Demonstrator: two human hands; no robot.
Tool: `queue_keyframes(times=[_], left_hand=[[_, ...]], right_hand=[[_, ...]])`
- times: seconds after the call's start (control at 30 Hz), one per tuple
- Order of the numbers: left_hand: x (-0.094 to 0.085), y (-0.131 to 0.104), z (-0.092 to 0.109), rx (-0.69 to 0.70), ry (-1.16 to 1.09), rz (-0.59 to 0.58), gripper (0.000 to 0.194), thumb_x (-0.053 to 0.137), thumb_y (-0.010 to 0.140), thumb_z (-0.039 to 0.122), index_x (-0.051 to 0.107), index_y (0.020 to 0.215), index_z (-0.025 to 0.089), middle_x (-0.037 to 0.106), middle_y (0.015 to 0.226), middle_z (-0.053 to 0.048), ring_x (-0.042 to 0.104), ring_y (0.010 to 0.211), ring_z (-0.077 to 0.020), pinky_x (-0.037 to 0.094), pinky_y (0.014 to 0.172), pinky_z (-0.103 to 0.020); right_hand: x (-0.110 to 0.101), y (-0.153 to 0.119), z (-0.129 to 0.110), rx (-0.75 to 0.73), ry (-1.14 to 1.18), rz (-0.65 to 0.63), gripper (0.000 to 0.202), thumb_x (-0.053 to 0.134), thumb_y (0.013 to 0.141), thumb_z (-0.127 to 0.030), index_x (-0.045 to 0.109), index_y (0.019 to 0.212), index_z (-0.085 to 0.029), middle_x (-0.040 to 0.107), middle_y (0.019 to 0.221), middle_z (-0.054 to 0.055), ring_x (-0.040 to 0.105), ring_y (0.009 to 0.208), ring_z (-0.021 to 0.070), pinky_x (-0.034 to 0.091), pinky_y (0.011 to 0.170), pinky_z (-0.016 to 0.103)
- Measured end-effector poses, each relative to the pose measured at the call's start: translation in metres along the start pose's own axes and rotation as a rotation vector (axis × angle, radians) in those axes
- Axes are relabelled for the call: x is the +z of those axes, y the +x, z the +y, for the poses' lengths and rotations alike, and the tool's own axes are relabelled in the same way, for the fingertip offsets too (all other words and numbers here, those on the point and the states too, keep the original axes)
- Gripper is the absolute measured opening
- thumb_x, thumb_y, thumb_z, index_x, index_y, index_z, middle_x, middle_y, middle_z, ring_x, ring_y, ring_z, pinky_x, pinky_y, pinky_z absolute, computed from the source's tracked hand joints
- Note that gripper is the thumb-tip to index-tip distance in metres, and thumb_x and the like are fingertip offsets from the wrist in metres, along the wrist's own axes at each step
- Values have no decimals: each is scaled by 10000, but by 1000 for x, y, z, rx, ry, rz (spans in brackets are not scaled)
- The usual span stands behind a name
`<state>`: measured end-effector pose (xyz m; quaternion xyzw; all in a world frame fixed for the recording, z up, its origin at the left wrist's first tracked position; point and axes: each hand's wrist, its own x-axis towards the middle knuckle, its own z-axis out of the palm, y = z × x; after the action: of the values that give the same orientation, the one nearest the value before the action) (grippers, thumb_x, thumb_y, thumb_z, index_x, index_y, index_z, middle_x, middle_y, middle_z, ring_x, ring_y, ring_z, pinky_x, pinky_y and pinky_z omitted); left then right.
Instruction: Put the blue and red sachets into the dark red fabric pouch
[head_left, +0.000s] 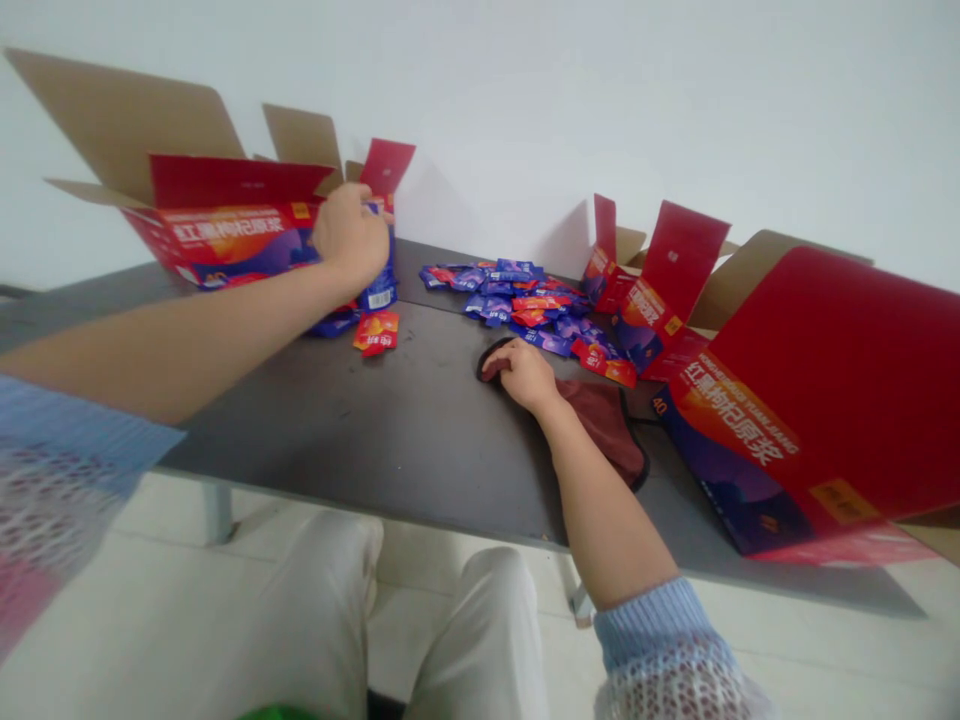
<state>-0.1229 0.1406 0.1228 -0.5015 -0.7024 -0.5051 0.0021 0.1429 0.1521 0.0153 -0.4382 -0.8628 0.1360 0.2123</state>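
Observation:
My left hand [351, 238] is raised at the left, in front of the open cartons, with its fingers curled. Something blue shows at its fingertips, but I cannot make out what it is. Close by stands a red and blue printed carton [240, 240], its flaps up. Below the hand, a red-orange sachet [376, 332] lies on the table beside some blue ones. My right hand [527, 372] has its bent fingers closed on the black-edged corner of a brown cloth [600, 420]. Just beyond it is a pile of blue and red sachets [517, 290].
On the right, a large open red carton [750, 440] stands near the table's front edge. Smaller open cartons [649, 310] are behind it. A white wall [495, 120] rises behind the dark grey table [420, 430]. My knees [480, 640] are below the front edge.

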Motion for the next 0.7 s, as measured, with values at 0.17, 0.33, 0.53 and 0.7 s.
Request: queue_keyframes(times=[0.17, 0.33, 0.53, 0.7], left_hand=[[-14, 37, -16, 208, 523, 88, 592, 405, 989, 171, 215, 1547, 120, 567, 1341, -224, 511, 1221, -345, 308, 1034, -579], [9, 54, -78, 486, 720, -297, 535, 271, 1003, 173, 263, 1521, 43, 533, 1357, -257, 482, 1238, -359, 325, 1040, -553], [64, 13, -104, 595, 904, -642, 585, 489, 913, 334, 473, 1435, 70, 711, 1074, -249, 658, 966, -370, 428, 889, -479], [87, -7, -62, 618, 809, -560, 570, 495, 883, 513, 669, 1158, 46, 697, 1022, -306, 654, 1009, -438, 432, 874, -478]], right_hand=[[-1, -1, -1, 12, 7, -11, 383, 529, 756, -12, 797, 844, -272, 705, 1034, 20, 598, 1021, 170, 457, 914, 265], [-1, 1, -1, 11, 18, -6, 371, 531, 766, -50, 795, 827, -304, 701, 1042, 5, 606, 1016, 164, 459, 893, 258], [0, 5, -2, 15, 1, -9, 343, 550, 766, -70, 796, 802, -306, 692, 1018, 17, 613, 973, 172, 465, 857, 266], [1, 4, -6, 35, -25, -2, 333, 558, 773, -70, 793, 791, -305, 672, 1042, 30, 594, 988, 191, 456, 883, 302]])
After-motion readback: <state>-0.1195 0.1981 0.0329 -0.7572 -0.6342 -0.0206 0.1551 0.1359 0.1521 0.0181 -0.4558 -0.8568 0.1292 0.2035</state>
